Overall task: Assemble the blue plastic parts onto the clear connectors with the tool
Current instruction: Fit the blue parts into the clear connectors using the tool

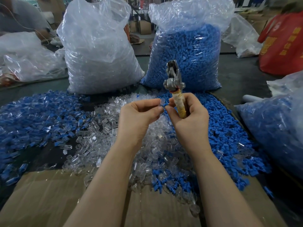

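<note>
Tool (173, 79), centre frame: dull grey metal head, handle wrapped in yellowed tape. Bags (98, 51) at top: crinkled glossy clear plastic. Blue parts (229, 136): matt plastic. Cardboard (41, 199), lower left: matt brown.

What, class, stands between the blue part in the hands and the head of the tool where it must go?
Nothing visible. The blue part is pinched between the left hand and the right hand; the tool head rises clear above, with open air between.
</note>
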A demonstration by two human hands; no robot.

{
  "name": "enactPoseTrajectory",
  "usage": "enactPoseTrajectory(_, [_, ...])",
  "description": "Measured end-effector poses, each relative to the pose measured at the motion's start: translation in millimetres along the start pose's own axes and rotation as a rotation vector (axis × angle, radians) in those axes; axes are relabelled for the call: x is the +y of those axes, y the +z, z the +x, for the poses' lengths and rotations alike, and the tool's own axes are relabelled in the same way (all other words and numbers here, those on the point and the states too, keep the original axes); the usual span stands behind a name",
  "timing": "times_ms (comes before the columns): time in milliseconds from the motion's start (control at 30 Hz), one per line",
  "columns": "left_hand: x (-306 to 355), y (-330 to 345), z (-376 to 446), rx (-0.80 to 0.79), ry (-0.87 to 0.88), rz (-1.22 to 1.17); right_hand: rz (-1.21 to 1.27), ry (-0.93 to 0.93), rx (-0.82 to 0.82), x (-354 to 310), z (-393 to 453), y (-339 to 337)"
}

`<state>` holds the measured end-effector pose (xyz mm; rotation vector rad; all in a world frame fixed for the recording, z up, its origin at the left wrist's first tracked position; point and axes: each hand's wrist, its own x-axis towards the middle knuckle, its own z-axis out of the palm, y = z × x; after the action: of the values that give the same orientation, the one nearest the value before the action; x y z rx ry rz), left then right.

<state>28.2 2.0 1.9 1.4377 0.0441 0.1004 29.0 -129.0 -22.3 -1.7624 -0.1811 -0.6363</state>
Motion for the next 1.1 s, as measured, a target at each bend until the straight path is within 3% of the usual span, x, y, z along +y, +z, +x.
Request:
enactPoseTrajectory(900, [-2.8,1.6,2.5,0.057,0.075,0.098,0.009,0.044,-0.055,-0.7,1.2,0.5])
enactPoseTrajectory(1100, [-1.0,-0.6,1.2,0.085,0.108,0.016,0.022,0.124,-0.174,1.7,5.9,-7.8])
